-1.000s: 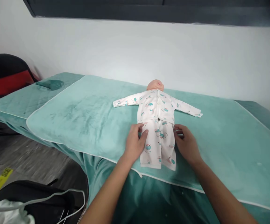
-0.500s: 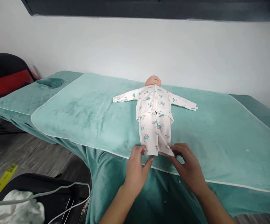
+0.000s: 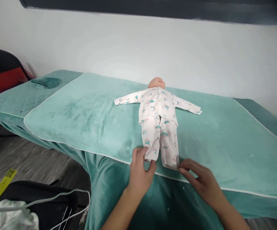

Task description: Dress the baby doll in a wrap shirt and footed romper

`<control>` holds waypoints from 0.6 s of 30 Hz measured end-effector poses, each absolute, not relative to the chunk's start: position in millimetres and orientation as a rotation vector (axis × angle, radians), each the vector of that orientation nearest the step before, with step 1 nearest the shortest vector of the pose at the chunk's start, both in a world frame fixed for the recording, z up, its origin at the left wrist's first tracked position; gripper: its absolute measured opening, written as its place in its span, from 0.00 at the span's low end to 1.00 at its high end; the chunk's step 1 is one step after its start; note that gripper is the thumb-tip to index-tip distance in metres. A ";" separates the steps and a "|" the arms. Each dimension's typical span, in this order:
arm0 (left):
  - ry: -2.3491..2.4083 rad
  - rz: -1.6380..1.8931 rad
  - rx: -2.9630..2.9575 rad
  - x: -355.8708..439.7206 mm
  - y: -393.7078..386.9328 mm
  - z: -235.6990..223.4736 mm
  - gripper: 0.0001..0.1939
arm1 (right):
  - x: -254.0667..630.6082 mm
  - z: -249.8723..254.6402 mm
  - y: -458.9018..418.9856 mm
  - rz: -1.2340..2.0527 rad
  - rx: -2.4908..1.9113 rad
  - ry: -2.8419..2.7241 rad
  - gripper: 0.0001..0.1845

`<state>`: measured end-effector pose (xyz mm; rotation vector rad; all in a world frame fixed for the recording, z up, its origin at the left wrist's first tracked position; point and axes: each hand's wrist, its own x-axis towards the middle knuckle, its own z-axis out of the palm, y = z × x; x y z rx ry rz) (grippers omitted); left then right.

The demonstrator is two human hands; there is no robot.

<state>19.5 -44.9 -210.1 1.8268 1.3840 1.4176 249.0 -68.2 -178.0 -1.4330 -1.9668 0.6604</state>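
On the bed lies a baby doll [image 3: 156, 83] on its back, arms spread to both sides. It wears a white printed baby jacket [image 3: 150, 103] and matching baby trousers [image 3: 169, 145]. My left hand [image 3: 142, 172] is curled round the left trouser cuff, with fingers at its outer edge and thumb at the hem. With thumb and fingertips, my right hand [image 3: 199, 179] pinches the outer corner of the right cuff, which is stretched flat toward me. The doll's feet and hands are hidden in the clothes.
A green plush cover [image 3: 224, 143] with white piping spreads over the bed, which has a face hole [image 3: 46, 82] at left. At lower left, a white cloth [image 3: 11, 215] and a pale cable [image 3: 57, 194] lie by a black chair. Behind is a white wall [image 3: 129, 48].
My right hand has moved right and toward me, drawing the right trouser leg longer. The two legs now lie apart with a gap between them. My left hand stays at its cuff.
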 end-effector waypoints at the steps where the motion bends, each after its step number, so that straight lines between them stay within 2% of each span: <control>1: 1.349 1.404 1.816 15.5 -45.0 -210.3 0.23 | 253.8 -175.0 -62.3 0.650 -1.471 -1.923 0.10; 6: 1.206 1.437 1.877 -9.6 -22.9 -201.0 0.18 | 270.1 -168.7 7.7 0.423 -1.639 -1.418 0.15; 10: 1.300 1.520 1.686 -14.6 32.6 -182.1 0.14 | 263.1 -170.6 92.8 0.456 -1.523 -1.235 0.23; 13: 1.324 1.450 1.491 -6.6 78.2 -170.6 0.21 | 248.3 -169.9 138.6 0.525 -1.586 -1.173 0.27; 18: 1.217 1.176 1.370 9.4 115.0 -162.2 0.34 | 227.5 -171.5 158.4 0.564 -1.595 -1.091 0.23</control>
